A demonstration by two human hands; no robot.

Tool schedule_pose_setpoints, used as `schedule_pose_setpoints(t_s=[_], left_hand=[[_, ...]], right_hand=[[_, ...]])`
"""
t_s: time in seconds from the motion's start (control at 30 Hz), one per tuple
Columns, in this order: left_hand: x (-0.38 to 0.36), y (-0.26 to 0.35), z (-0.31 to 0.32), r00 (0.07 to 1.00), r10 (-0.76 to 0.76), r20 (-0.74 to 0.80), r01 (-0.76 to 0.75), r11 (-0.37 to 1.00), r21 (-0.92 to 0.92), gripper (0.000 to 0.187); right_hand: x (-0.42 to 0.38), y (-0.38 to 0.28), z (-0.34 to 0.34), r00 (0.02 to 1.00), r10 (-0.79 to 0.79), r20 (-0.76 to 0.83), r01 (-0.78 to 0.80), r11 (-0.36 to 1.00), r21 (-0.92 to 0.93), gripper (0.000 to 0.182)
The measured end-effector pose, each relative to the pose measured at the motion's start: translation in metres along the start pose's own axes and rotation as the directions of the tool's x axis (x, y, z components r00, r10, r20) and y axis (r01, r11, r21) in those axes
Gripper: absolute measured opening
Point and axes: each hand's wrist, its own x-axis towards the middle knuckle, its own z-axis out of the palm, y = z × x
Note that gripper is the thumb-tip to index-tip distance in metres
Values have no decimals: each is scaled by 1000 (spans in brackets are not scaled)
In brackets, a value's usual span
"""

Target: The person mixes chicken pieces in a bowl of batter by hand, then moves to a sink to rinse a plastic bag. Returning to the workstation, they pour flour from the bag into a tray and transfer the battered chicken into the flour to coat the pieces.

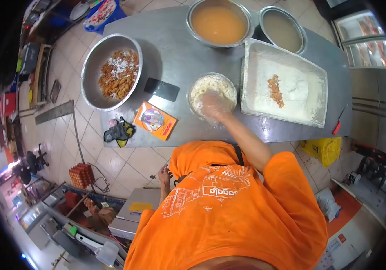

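My right hand (215, 106) reaches down into a round metal bowl (193, 108), at the near side of its pale, lumpy flour mixture (208, 84). The hand is blurred and looks coated or covered in something see-through; its fingers are hidden. My left hand (165, 175) hangs low beside my body, away from the table, with nothing in it and its fingers loosely apart. Right of the bowl stands a large rectangular metal tray (284, 118) of white flour, with a small heap of reddish-brown pieces (275, 91) on top.
On the metal table (170, 27) are a big bowl (89, 85) of brown pieces dusted white, a phone (162, 89), an orange box (155, 121), a dark bundle (120, 132), bowls of orange liquid (219, 24) and cloudy liquid (282, 31), and a red-handled knife (337, 128). A yellow crate (323, 150) stands below.
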Motion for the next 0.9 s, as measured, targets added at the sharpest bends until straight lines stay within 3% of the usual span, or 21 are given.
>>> schedule_pose_setpoints(t_s=[0.1,0.17,0.23,0.3,0.37,0.5,0.57,0.6,0.67,0.7,0.73,0.77,0.83,0.87,0.9], left_hand=[[-31,30,14,998,25,-56,-15,985,173,31],[-10,-3,0,1000,10,-10,-8,984,176,30],[27,-60,-20,994,-98,-42,98,995,-7,29],[31,-55,-26,993,-80,86,84,995,-45,28],[45,-70,-37,996,-90,1,90,996,7,28],[32,-52,-32,998,-60,19,59,998,29,28],[25,-39,-27,999,-41,30,39,998,51,28],[20,-35,-26,999,-31,29,30,998,62,28],[13,-25,-22,999,-12,31,9,996,90,28],[9,-20,-20,999,0,33,-3,995,102,28],[8,-17,-19,999,8,32,-12,994,110,28],[6,-14,-18,999,19,34,-23,993,117,28],[3,-8,-14,998,38,40,-43,991,131,28],[0,-6,-12,998,48,41,-53,989,136,29],[-1,-3,-10,998,56,40,-61,988,142,29]], right_hand=[[9,6,39,993,-31,-112,37,998,48,31],[16,11,56,988,-10,-156,24,996,89,31],[27,20,72,959,-106,-264,99,994,-40,32],[24,21,61,938,-37,-344,44,999,12,32],[-2,11,16,958,107,-267,0,929,370,35],[15,43,29,951,-39,-307,127,954,272,44],[-11,30,-10,975,68,-211,3,947,320,33],[-12,36,-1,926,-14,-376,131,948,289,37],[-14,46,16,934,-54,-353,135,969,208,39],[-14,47,23,939,-84,-334,132,983,124,41],[-23,35,2,998,-6,-56,14,990,137,49],[-23,33,10,999,-12,-53,19,990,140,49],[-17,36,35,985,20,-170,18,976,219,45],[-10,39,48,986,14,-166,23,976,219,45],[-4,40,53,965,-18,-262,64,984,168,44]])
